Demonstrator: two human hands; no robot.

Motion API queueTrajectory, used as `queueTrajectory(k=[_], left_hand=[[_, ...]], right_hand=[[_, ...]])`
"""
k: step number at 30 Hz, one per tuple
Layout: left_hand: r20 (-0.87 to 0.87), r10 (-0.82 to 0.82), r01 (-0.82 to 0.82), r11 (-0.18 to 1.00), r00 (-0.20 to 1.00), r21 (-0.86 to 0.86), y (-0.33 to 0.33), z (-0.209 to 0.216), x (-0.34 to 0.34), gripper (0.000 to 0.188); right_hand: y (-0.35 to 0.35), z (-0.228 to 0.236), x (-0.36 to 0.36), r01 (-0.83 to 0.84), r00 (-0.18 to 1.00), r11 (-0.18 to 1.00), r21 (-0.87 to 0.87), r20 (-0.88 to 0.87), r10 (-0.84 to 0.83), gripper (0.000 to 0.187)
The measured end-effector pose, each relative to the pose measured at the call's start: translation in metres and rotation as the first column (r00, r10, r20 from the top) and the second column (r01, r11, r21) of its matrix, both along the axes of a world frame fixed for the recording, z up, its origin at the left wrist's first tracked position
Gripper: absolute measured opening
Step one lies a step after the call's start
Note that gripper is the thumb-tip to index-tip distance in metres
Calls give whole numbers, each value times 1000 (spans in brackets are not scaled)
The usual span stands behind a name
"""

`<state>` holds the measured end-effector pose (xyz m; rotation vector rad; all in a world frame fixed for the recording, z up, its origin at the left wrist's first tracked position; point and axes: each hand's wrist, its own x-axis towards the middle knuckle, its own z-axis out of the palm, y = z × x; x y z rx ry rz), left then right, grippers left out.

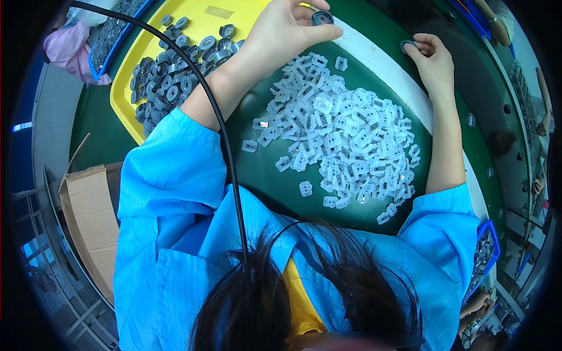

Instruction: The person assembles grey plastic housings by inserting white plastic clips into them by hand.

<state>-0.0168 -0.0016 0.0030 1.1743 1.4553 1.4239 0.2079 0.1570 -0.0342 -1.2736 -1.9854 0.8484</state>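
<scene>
My left hand (pixel 293 26) is closed on a dark grey oval plastic part (pixel 322 18), pinched between thumb and fingers above the white strip. Farther right, over the dark green surface beyond that strip, my right hand (pixel 432 57) pinches another small dark grey part (pixel 407 45) at its fingertips, mostly covered by them. Between my forearms lies a heap of translucent white plastic pieces (pixel 345 131), some with a dark slot or a shiny spot. Under and left of my left forearm, a pile of dark grey oval parts (pixel 170 79) fills part of a yellow tray (pixel 124 96).
A black cable (pixel 206 88) hangs across the view over my left arm. An opened cardboard box (pixel 91 213) stands at the left. A white strip (pixel 389 64) crosses the green table (pixel 260 178). Blue trays (pixel 496 234) of parts sit at the edges; other people's hands (pixel 483 304) show at right.
</scene>
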Motion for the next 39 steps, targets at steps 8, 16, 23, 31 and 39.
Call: queueTrajectory(k=[8,16,23,31,39], left_hand=[[-208,-96,104,994,973,26,-4,-5,0,32],[-354,-45,22,997,934,-69,-5,5,14,33],[-573,35,37,993,819,114,-6,-2,27,36],[-451,3,39,996,892,85,-6,-6,30,35],[-535,73,18,987,842,162,-11,-4,33,34]], right_hand=[[-68,15,-48,-590,807,762,267,219,549,19],[-73,29,-37,-404,914,903,145,24,405,16],[-77,37,-39,-390,895,857,336,-81,439,17],[-82,34,-42,-362,899,850,383,-98,427,11],[-85,32,-42,-313,921,891,327,-125,370,12]])
